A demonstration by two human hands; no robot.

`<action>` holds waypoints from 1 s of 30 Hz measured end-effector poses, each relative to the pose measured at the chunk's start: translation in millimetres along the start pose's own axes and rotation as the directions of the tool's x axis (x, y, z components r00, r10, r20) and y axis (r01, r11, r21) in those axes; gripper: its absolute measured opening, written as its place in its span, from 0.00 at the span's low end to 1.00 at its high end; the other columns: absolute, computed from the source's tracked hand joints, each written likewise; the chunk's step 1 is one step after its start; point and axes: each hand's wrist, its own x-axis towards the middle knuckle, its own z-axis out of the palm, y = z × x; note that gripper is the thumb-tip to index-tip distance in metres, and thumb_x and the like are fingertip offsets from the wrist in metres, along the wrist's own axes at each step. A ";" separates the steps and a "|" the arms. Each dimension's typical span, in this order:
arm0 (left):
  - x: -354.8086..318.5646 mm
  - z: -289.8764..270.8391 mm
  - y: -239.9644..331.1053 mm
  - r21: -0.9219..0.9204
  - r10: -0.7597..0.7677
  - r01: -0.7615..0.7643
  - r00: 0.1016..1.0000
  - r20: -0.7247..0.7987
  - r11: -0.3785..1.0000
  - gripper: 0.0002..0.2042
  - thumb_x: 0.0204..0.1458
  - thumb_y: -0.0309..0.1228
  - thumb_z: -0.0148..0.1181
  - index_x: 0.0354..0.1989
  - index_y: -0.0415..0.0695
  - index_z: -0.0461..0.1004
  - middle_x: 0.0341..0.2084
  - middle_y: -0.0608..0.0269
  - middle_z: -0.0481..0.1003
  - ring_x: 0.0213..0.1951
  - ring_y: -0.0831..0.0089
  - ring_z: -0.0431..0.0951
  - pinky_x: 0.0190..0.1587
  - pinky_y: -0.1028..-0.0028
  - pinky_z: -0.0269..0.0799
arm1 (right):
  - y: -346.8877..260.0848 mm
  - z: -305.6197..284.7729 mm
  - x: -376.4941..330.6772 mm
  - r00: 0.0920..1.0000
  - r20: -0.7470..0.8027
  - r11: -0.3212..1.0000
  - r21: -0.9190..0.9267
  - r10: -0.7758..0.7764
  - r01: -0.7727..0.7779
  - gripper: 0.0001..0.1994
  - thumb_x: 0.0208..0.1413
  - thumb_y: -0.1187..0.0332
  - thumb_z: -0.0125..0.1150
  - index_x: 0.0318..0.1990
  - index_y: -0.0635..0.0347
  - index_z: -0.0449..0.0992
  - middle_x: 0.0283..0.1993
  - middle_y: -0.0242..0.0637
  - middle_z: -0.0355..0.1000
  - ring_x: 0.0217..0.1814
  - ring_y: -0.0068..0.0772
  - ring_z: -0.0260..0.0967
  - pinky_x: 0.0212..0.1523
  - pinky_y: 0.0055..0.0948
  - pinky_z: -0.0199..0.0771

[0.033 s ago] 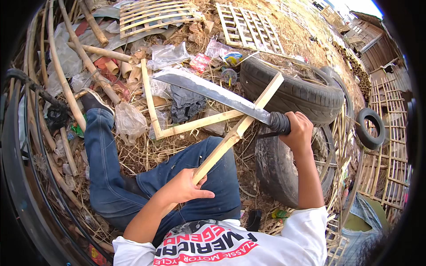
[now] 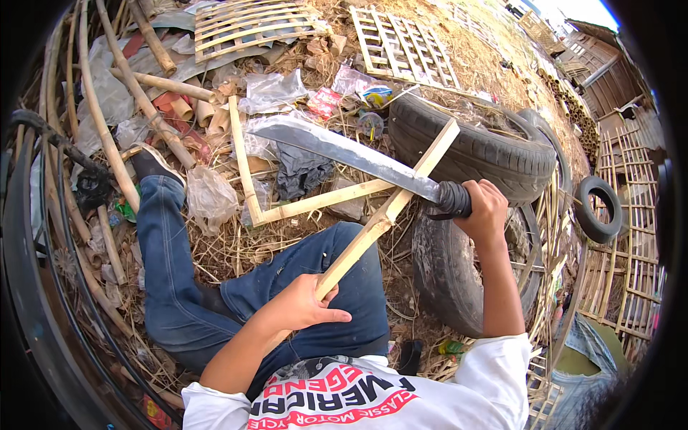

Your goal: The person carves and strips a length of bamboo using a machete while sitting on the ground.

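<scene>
My left hand (image 2: pixel 304 304) is wrapped around the lower part of a pale split-bamboo strip (image 2: pixel 351 256), thumb sticking out to the right. The strip slants up and right over my bent leg, with a knobby node midway. My right hand (image 2: pixel 485 210) grips a machete (image 2: pixel 337 148) by its black wrapped handle. Its long dark blade, with a whitish upper edge, points left and crosses the strip's upper part; whether they touch I cannot tell. Beyond my knee is an L-shaped bamboo piece (image 2: pixel 315 206), its right end passing behind or against the strip.
An old tyre (image 2: pixel 473 147) lies beyond the machete, with another worn tyre (image 2: pixel 444 276) below it. Bamboo lattice panels (image 2: pixel 401 46) rest on the dry grass. Plastic litter (image 2: pixel 211 197) and bamboo poles (image 2: pixel 147 107) lie left. A smaller tyre (image 2: pixel 600 208) is at right.
My left hand has shifted very slightly up and right along with the strip. The machete blade has tilted a little, its tip slightly lower. Both grips are the same.
</scene>
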 end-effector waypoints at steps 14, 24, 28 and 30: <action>2.0 1.2 -18.2 -0.042 -0.039 0.042 0.996 0.085 0.998 0.23 0.34 0.38 0.76 0.22 0.46 0.62 0.18 0.74 0.61 0.22 0.85 0.59 0.24 0.80 0.57 | 71.6 -18.2 -5.6 1.000 0.013 0.991 -0.134 0.008 -0.006 0.21 0.18 0.75 0.67 0.29 0.56 0.70 0.23 0.37 0.71 0.29 0.42 0.69 0.32 0.37 0.70; 10.8 7.4 -14.3 0.038 -0.003 -0.001 0.995 0.096 0.999 0.23 0.34 0.34 0.76 0.19 0.47 0.60 0.15 0.76 0.59 0.20 0.85 0.57 0.24 0.79 0.55 | 28.1 -2.7 9.5 0.996 0.019 0.996 -0.017 -0.089 0.089 0.21 0.18 0.74 0.68 0.29 0.56 0.70 0.21 0.37 0.69 0.28 0.44 0.70 0.31 0.37 0.70; -5.3 -8.4 -23.1 0.026 -0.067 0.063 0.984 0.165 0.998 0.22 0.34 0.36 0.76 0.20 0.47 0.60 0.15 0.75 0.60 0.20 0.84 0.58 0.24 0.79 0.57 | 80.6 -13.4 1.3 0.914 -0.054 0.864 -0.308 0.402 -0.398 0.15 0.31 0.72 0.65 0.32 0.59 0.72 0.24 0.44 0.72 0.32 0.51 0.72 0.32 0.43 0.69; -3.1 -10.2 -11.1 0.017 -0.057 0.056 0.993 0.102 0.998 0.22 0.34 0.33 0.76 0.20 0.47 0.61 0.15 0.75 0.61 0.20 0.85 0.59 0.24 0.80 0.57 | 86.3 -22.9 -1.4 0.805 -0.080 0.736 -0.361 0.587 -0.573 0.10 0.40 0.69 0.59 0.34 0.60 0.72 0.28 0.50 0.74 0.34 0.56 0.72 0.33 0.47 0.69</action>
